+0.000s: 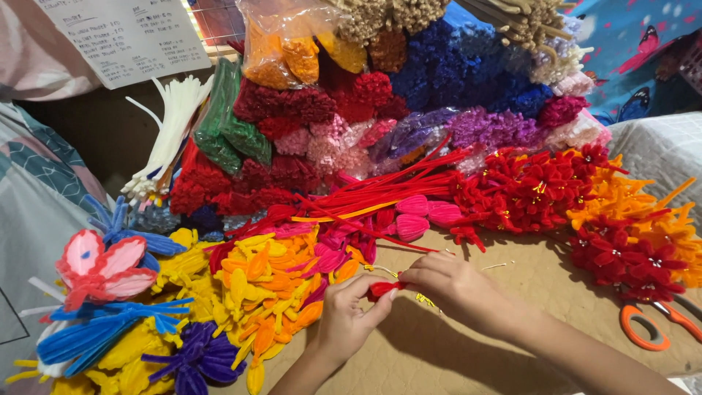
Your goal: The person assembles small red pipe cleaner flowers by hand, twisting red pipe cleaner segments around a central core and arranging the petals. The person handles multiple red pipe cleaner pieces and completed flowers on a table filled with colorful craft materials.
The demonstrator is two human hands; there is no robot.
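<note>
— Two hands at work in the head view?
— Yes: left hand [347, 314] and right hand [446, 281], meeting near the middle of the brown cardboard sheet [439, 358].
— Gripping what?
— Small red fuzzy pipe-cleaner piece [382, 289], pinched between fingertips of both hands, fingers closed around it. Thin yellow wire bits [424, 298] just below the right fingers.
— And to the left?
— Heap of yellow and orange pipe-cleaner petals [256, 289], just beside the left hand; purple pipe-cleaner flower [196, 358] nearer; pink and red pipe-cleaner butterfly [99, 267] at far left, above blue pipe-cleaner stems [95, 333].
— To the right?
— Red pipe-cleaner flowers with yellow centres [534, 190], orange pipe-cleaner flowers [636, 201] beyond them, orange-handled scissors [654, 325] lying near the right forearm.
— Farther back?
— Stacked bundles of pipe cleaners in many colours [409, 88], white cable ties [172, 124] leaning at their left, handwritten paper sheet [128, 33] behind.
</note>
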